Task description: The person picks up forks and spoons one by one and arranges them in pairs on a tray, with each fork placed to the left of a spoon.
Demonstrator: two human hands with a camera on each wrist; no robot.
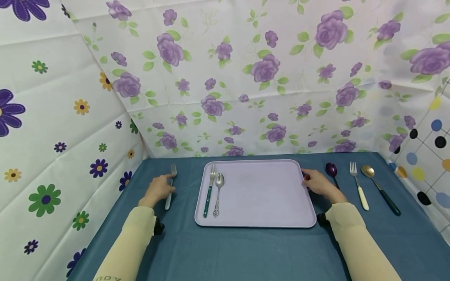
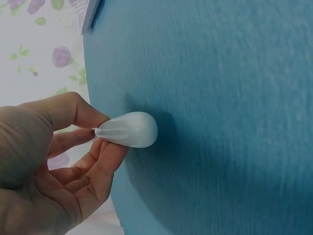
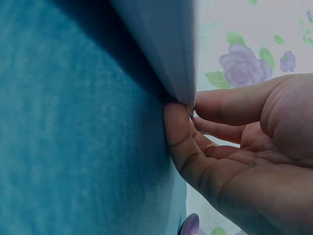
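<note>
On the left side of the table, my left hand (image 1: 159,190) pinches a fork (image 1: 168,201) with a pale handle, its tines pointing to the back. The left wrist view shows the rounded white handle end (image 2: 139,129) between thumb and fingers, close over the cloth. My right hand (image 1: 319,184) grips the right rim of a pale lilac tray (image 1: 260,195); in the right wrist view, thumb and fingers pinch the tray edge (image 3: 173,58). Side by side at the tray's left end lie a green-handled fork (image 1: 209,191) and an ornate silver spoon (image 1: 218,191).
Right of the tray lie a dark purple spoon (image 1: 331,170), partly behind my right hand, a cream-handled fork (image 1: 359,187) and a gold spoon (image 1: 381,191) with a dark green handle. A blue cloth (image 1: 246,253) covers the table. Flowered sheets (image 1: 242,78) hang behind and at the sides.
</note>
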